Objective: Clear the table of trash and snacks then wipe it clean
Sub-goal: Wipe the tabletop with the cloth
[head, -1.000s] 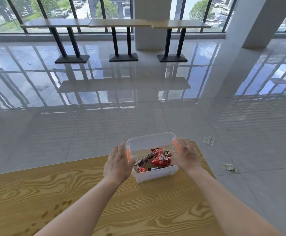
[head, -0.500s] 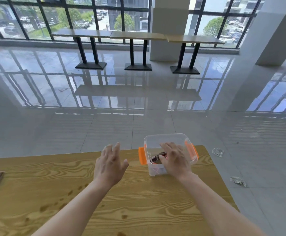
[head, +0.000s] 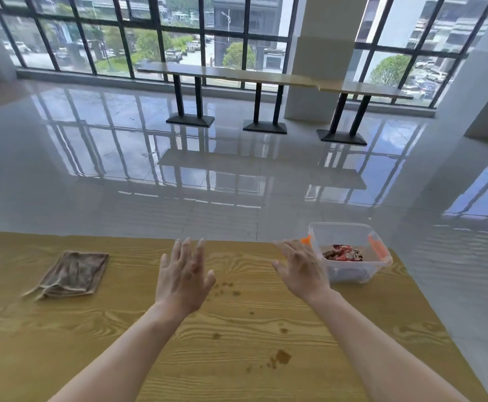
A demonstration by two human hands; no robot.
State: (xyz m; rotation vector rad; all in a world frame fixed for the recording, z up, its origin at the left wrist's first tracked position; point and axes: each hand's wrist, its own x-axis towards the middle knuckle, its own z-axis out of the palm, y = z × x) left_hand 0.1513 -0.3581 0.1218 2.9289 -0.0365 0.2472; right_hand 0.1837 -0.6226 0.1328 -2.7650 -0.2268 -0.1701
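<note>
**Snacks boxed, wiping comes next**

At the far right corner of the tabletop, the clear container holds the red snack wrappers. Both hands have let go of it: the left hand and right hand hover spread and empty. With clearing apparently done, the folded cloth at far left and the brown stains near centre come next.

No legible text or labels anywhere.

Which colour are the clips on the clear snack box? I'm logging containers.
Orange clips on the clear snack box, seen in the head view.
</note>
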